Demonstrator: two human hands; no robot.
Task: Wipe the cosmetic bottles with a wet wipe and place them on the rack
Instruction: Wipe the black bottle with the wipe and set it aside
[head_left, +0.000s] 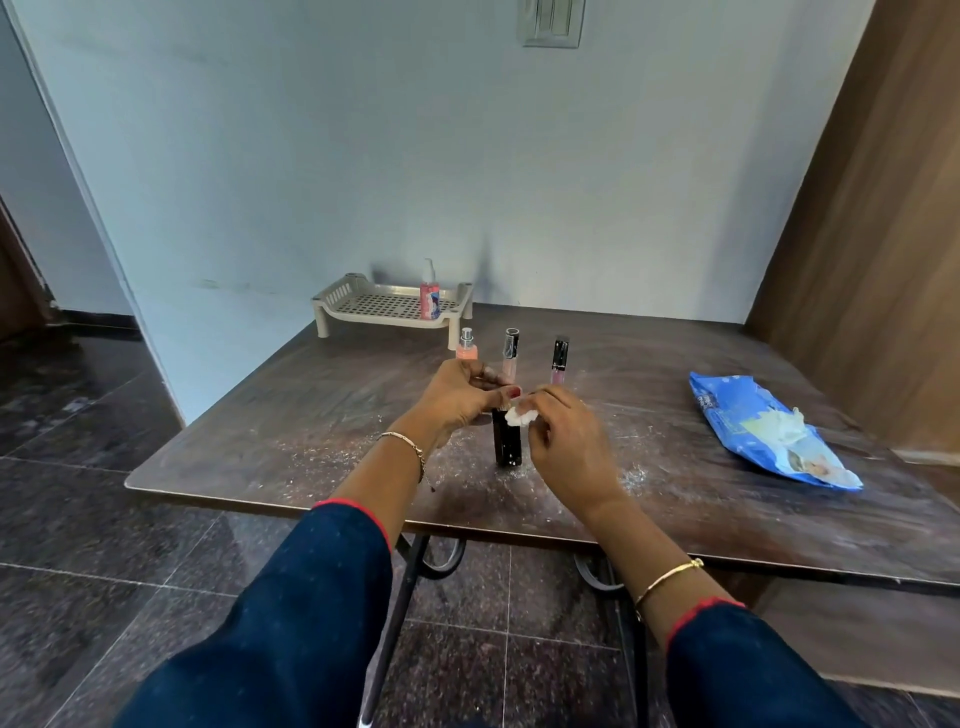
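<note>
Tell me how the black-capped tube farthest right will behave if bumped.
Probably tippy: the black-capped tube is tall, narrow and upright on a small base. Once down it may roll if its body is round; I cannot tell. It seems light, so the right hand, pinching the wet wipe in front, could knock it while the left hand grips the dark bottle.

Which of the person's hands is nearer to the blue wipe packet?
Right. The right hand, pinching a wipe, sits left of the packet; the left hand is farther left, gripping the black bottle's top.
</note>
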